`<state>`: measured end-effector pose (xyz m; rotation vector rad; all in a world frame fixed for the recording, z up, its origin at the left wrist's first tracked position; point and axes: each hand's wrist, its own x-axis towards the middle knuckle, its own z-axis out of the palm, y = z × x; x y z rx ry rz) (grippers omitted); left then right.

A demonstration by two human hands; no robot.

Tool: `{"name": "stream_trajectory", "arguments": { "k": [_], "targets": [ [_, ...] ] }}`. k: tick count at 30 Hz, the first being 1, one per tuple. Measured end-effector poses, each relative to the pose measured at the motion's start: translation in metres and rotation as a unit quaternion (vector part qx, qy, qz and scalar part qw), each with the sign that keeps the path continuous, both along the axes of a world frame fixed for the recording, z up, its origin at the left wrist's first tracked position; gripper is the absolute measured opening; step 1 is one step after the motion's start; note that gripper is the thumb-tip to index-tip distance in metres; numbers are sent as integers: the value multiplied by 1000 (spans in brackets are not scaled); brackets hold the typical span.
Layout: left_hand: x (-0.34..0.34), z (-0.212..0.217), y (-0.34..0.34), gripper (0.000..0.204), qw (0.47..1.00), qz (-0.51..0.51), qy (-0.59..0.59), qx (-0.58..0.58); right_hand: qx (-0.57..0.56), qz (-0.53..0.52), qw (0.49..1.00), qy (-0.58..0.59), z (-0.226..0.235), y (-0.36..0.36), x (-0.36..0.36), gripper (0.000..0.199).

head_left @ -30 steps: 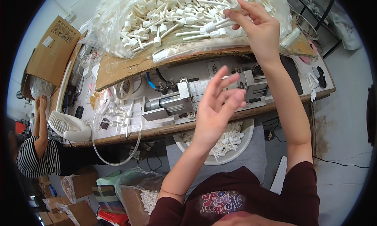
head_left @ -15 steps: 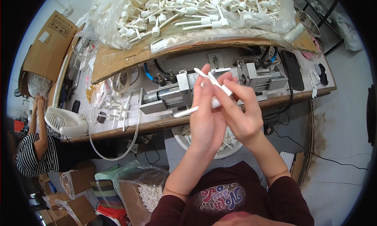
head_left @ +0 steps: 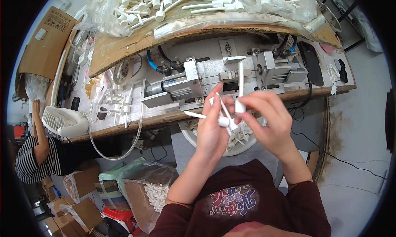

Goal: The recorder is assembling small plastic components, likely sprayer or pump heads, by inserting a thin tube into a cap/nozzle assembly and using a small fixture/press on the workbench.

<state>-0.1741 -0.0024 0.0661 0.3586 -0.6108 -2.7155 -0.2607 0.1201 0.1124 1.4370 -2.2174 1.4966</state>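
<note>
Between the thumb and fingertips of my right hand (head_left: 270, 121) is a white plastic cap with a long stem (head_left: 241, 82), its stem pointing up and away from me. My left hand (head_left: 211, 138) is closed around several more stemmed caps (head_left: 223, 121); their stems stick out at different angles. Both hands are close together above the table's front edge, just short of a metal clamping fixture (head_left: 192, 82). A small pale ribbed piece (head_left: 231, 75) lies between the fixture's left and right blocks. Below my hands is a white basin (head_left: 243, 153) of stemmed caps, partly hidden.
A cardboard sheet (head_left: 107, 53) above the fixture bears a heap of white stemmed caps (head_left: 161, 12). Black phone (head_left: 310, 64) lies right of the fixture. At left are a clear hose (head_left: 93, 144), a white fan (head_left: 64, 121) and a person in stripes (head_left: 39, 158).
My right hand has moved right and slightly down, away from the left palm, with one stemmed cap now upright in its pinch. The left hand keeps the others.
</note>
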Motion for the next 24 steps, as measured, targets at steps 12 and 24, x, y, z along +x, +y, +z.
{"name": "stream_trajectory", "arguments": {
  "k": [12, 24],
  "targets": [
    [24, 22, -4, 45, 997, 46, -46, -46, 131, 10, 952, 275, -25, -13, -27, 28],
    [23, 20, -3, 44, 994, 44, -69, -66, 196, -3, 945, 262, -14, -17, -28, 24]
  ]
}}
